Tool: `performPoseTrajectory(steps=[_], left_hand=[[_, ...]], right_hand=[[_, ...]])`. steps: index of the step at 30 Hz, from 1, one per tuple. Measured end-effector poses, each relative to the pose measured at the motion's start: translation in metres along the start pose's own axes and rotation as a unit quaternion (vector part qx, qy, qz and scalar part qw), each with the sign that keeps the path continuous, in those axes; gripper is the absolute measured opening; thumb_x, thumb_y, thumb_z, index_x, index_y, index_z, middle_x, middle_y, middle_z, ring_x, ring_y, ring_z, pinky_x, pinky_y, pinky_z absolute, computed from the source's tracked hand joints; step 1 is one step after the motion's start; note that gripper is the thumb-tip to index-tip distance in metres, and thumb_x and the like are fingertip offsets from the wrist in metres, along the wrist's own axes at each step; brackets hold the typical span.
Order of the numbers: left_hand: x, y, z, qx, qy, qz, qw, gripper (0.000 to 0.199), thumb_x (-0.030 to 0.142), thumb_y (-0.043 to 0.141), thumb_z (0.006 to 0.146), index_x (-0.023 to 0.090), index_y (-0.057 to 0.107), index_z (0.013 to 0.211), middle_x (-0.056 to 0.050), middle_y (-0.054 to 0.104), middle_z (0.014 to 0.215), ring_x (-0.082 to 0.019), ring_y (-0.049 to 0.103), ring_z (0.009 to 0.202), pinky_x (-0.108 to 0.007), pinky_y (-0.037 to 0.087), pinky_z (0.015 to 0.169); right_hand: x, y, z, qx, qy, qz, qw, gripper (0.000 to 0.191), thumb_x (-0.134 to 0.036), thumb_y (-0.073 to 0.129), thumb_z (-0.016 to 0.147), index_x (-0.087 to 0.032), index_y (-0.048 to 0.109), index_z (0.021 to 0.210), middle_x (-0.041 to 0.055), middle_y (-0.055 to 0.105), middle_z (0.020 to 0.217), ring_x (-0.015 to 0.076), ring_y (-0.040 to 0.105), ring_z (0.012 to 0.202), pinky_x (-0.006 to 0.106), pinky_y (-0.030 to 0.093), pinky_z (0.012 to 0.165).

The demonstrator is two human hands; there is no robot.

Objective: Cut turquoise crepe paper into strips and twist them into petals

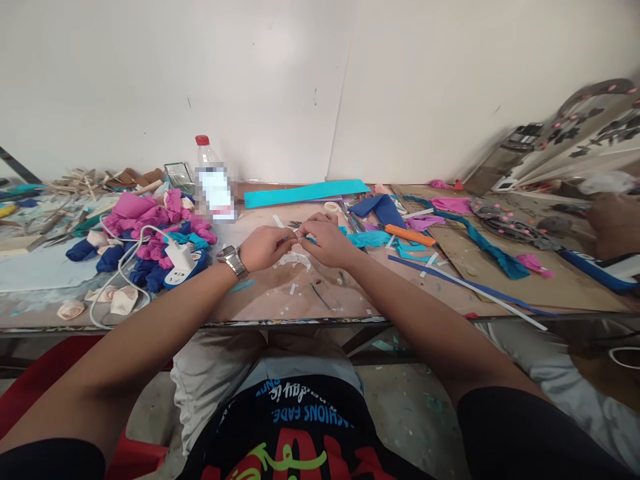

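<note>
My left hand [264, 249], with a metal watch [233, 261] on its wrist, and my right hand [330, 243] meet over the middle of the worktable. Both are closed, thumbs and fingertips pinched together around something small and thin. The fingers cover most of it, so its kind cannot be made out. Just under the hands a white curved piece [298, 263] shows against the tabletop [270, 300]. Close to my right hand lie crumpled turquoise fabric strips [367, 239] and an orange-handled tool [410, 235].
On the left are pink and blue fabric bundles [143, 217], a power strip [186, 267] with a white cable, and a bottle [206, 152] behind a lit phone [216, 193]. A turquoise strip [307, 193] lies at the back. Cardboard [475, 267] and another person's arm [615, 223] are at right.
</note>
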State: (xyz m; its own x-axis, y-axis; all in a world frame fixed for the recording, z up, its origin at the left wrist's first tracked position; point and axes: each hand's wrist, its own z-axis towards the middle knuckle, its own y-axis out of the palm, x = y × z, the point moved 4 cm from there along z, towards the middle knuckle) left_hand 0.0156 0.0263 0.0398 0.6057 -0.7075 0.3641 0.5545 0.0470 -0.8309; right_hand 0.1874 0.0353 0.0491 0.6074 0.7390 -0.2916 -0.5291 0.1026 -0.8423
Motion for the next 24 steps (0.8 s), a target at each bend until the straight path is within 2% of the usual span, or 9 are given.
performPoseTrajectory(steps=[6, 12, 18, 24], left_hand=[[-0.0053, -0.0015, -0.0005, 0.008, -0.011, -0.036, 0.999, 0.028, 0.034, 0.051, 0.102, 0.021, 0.072, 0.090, -0.002, 0.077, 0.081, -0.017, 0.067, 0.073, -0.026, 0.042, 0.071], [-0.0039, -0.0001, 0.0003, 0.004, -0.018, -0.037, 0.999, 0.029, 0.038, 0.054, 0.101, 0.020, 0.073, 0.088, -0.003, 0.076, 0.077, -0.017, 0.066, 0.069, -0.026, 0.041, 0.069], [-0.0035, -0.0007, -0.0002, 0.008, -0.009, -0.042, 0.999, 0.028, 0.035, 0.052, 0.101, 0.020, 0.072, 0.088, -0.003, 0.076, 0.079, -0.017, 0.065, 0.071, -0.026, 0.041, 0.070], [-0.0060, 0.0021, 0.0002, -0.005, -0.020, -0.038, 0.999, 0.026, 0.034, 0.054, 0.100, 0.020, 0.072, 0.087, -0.002, 0.075, 0.076, -0.016, 0.063, 0.067, -0.026, 0.040, 0.068]], right_hand=[[0.0034, -0.0013, 0.0002, 0.034, -0.012, 0.018, 0.999, 0.011, -0.030, 0.063, 0.092, -0.022, 0.069, 0.089, 0.0035, 0.077, 0.095, 0.0262, 0.060, 0.106, 0.045, 0.025, 0.097], [0.0022, 0.0007, 0.0014, 0.028, 0.004, 0.016, 0.999, 0.009, -0.022, 0.059, 0.090, -0.021, 0.065, 0.084, 0.0036, 0.074, 0.090, 0.0247, 0.059, 0.100, 0.043, 0.027, 0.096], [0.0042, 0.0006, 0.0000, 0.026, -0.009, 0.012, 1.000, 0.008, -0.024, 0.060, 0.091, -0.022, 0.067, 0.088, 0.0039, 0.076, 0.094, 0.0263, 0.059, 0.105, 0.044, 0.027, 0.096], [0.0036, -0.0009, 0.0000, 0.031, -0.020, -0.004, 0.999, 0.007, -0.021, 0.062, 0.087, -0.022, 0.069, 0.086, 0.0040, 0.075, 0.089, 0.0259, 0.059, 0.103, 0.044, 0.026, 0.096]])
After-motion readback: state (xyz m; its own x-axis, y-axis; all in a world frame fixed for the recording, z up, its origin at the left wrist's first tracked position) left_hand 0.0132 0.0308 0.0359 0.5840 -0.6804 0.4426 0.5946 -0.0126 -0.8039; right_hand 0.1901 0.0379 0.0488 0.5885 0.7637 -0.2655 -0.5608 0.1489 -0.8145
